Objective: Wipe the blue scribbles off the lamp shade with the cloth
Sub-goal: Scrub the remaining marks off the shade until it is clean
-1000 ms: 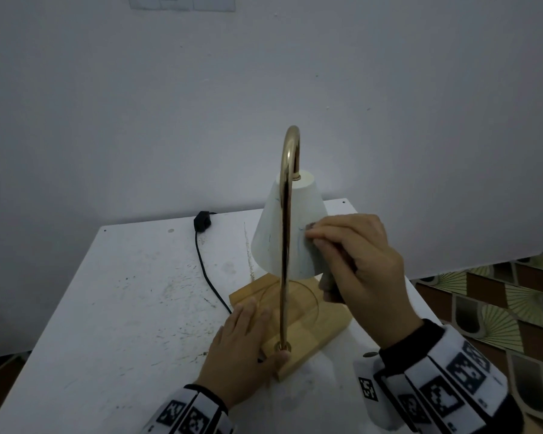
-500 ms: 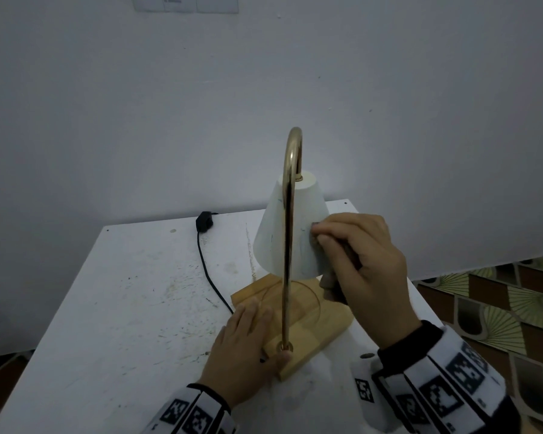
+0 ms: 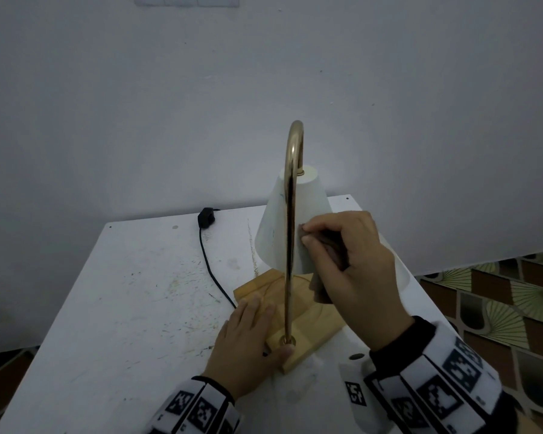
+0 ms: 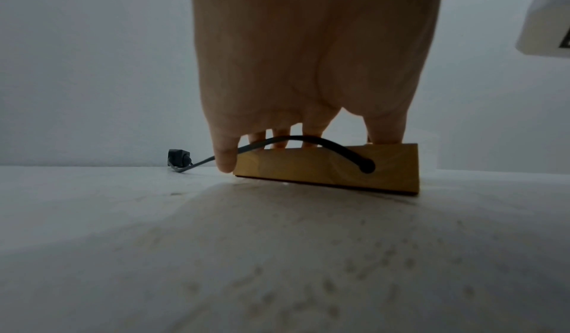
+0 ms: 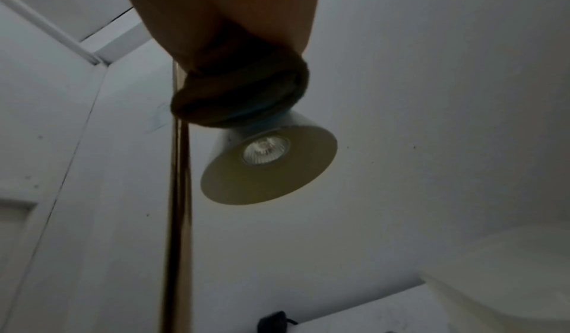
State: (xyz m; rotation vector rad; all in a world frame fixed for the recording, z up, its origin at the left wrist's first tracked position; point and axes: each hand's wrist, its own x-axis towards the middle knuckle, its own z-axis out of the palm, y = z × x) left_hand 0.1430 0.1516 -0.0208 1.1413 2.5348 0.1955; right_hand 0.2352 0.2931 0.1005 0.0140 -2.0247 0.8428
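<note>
A white cone lamp shade hangs from a curved brass arm above a wooden base. Faint blue scribbles show on the shade's left side. My right hand grips a dark cloth and presses it against the shade's right side. From below, the cloth covers the upper shade, bulb visible. My left hand lies flat on the base, fingers straight, thumb by the arm's foot.
A black cable runs from the base to a plug at the back of the white speckled table. The table's right edge is close beside my right arm; patterned floor lies beyond. A grey wall stands behind.
My right hand has shifted the cloth slightly up and along the shade's right side. The left hand has stayed flat on the base.
</note>
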